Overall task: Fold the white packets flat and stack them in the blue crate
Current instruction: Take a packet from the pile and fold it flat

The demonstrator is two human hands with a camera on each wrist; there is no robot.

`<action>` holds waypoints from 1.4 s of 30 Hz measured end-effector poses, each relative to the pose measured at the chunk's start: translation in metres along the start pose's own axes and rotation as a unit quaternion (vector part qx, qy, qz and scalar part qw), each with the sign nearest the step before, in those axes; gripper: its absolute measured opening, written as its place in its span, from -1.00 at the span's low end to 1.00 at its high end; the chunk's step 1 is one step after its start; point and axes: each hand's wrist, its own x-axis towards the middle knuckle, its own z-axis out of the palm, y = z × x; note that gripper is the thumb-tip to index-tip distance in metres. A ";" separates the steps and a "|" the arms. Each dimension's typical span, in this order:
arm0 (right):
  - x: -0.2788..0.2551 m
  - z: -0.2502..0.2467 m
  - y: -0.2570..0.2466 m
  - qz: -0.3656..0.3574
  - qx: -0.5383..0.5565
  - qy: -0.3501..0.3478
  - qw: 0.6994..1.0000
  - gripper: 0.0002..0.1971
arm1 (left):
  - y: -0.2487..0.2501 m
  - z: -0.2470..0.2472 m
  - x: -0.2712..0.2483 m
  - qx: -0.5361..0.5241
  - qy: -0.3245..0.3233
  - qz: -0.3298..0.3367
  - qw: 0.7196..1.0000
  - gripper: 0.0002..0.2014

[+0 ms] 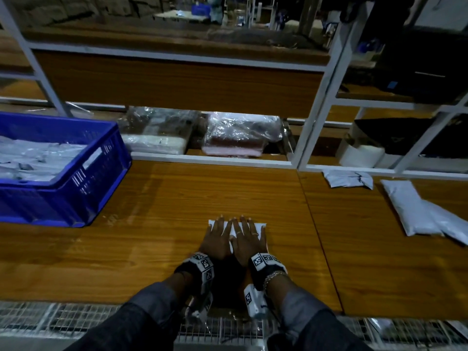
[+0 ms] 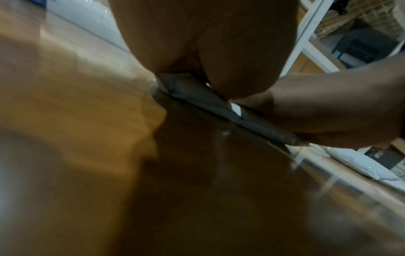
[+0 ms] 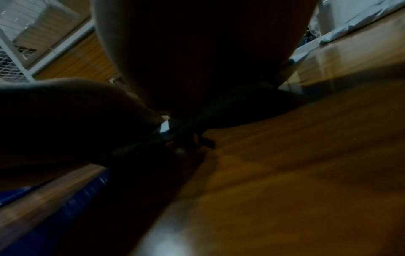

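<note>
Head view: left hand (image 1: 217, 238) and right hand (image 1: 249, 240), each grip spread flat, press folded packet (image 1: 260, 227) on table (image 1: 152, 224); released early, it may spring open.

The hands (image 1: 217, 239) hide most of the packet (image 1: 260, 226); only its far corners and a strip between them show. The crate (image 1: 76, 188) is cut off at the left edge, its contents only partly seen. The right wrist view is dark and blurred, the packet there indistinct. The left wrist view blurs the table (image 2: 65, 104).
</note>
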 end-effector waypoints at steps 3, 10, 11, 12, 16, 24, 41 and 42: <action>-0.002 -0.011 0.005 -0.018 0.038 -0.023 0.999 -0.39 | 0.008 -0.025 -0.011 0.038 -0.027 -0.006 0.999 -0.27; -0.015 -0.003 0.029 0.055 0.105 0.016 0.993 -0.27 | -0.012 0.016 0.001 -0.019 0.037 -0.045 0.998 -0.32; -0.014 -0.001 0.028 0.053 0.100 0.016 0.993 -0.27 | -0.014 0.026 0.005 -0.016 0.054 -0.037 0.998 -0.37; -0.013 0.000 0.026 0.054 0.097 0.016 0.994 -0.26 | -0.011 0.026 0.004 -0.015 0.056 -0.026 0.998 -0.39; -0.011 0.000 0.025 0.065 0.080 0.012 0.995 -0.27 | -0.003 0.027 0.005 -0.054 0.032 -0.034 0.997 -0.43; -0.010 -0.023 0.015 0.032 0.003 -0.021 0.999 -0.33 | 0.010 -0.017 -0.013 0.033 0.009 -0.048 0.998 -0.38; -0.009 -0.025 0.009 0.020 0.022 -0.044 0.999 -0.34 | 0.000 -0.014 -0.016 -0.044 0.007 0.011 0.999 -0.36; -0.010 -0.027 0.014 0.039 0.029 -0.040 0.998 -0.32 | -0.006 -0.015 -0.017 -0.039 0.021 -0.001 0.999 -0.31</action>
